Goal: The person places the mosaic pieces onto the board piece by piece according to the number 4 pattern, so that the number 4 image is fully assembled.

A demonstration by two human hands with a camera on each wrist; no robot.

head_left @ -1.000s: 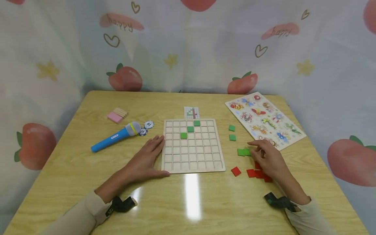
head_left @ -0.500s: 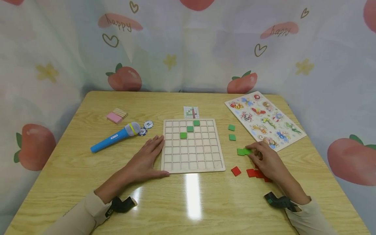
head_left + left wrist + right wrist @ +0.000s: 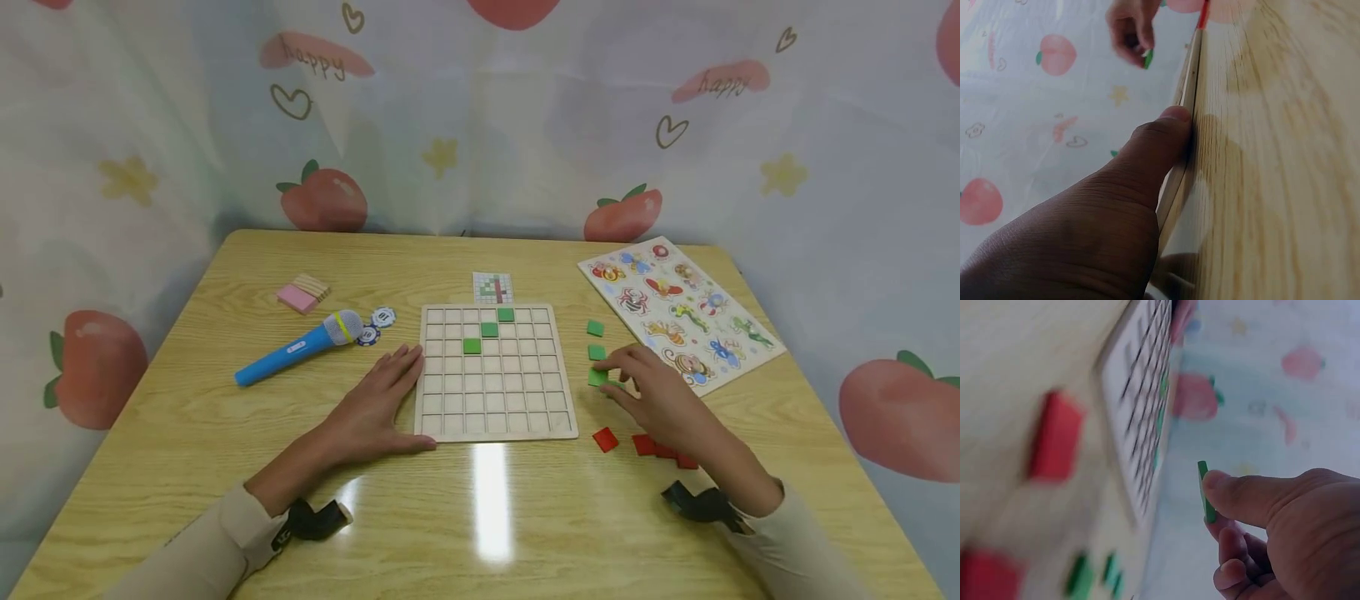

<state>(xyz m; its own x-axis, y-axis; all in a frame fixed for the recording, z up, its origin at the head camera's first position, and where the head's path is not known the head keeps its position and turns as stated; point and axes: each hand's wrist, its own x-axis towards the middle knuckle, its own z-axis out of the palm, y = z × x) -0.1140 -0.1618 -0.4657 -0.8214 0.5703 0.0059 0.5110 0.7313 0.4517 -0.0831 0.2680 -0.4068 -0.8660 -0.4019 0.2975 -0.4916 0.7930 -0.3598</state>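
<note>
A wooden grid board (image 3: 495, 417) lies mid-table with three green tiles (image 3: 489, 330) set in a diagonal near its top. My left hand (image 3: 375, 404) lies flat on the table, thumb (image 3: 1166, 134) against the board's left edge (image 3: 1189, 87). My right hand (image 3: 613, 375) hovers just right of the board and pinches a green tile (image 3: 597, 377) between thumb and fingers; the right wrist view shows that tile (image 3: 1205, 490) edge-on, off the table. Two loose green tiles (image 3: 595, 328) lie beyond it, and red tiles (image 3: 605, 439) lie nearer me.
A blue toy microphone (image 3: 296, 348), poker chips (image 3: 382, 317) and a pink block (image 3: 297, 297) lie left of the board. A small pattern card (image 3: 492, 287) sits behind it. An animal peg puzzle (image 3: 678, 308) lies at the back right. A printed curtain surrounds the table.
My right hand picked a green tile from the pair by the red tiles and moved left towards the board with it. The left hand has not moved.
</note>
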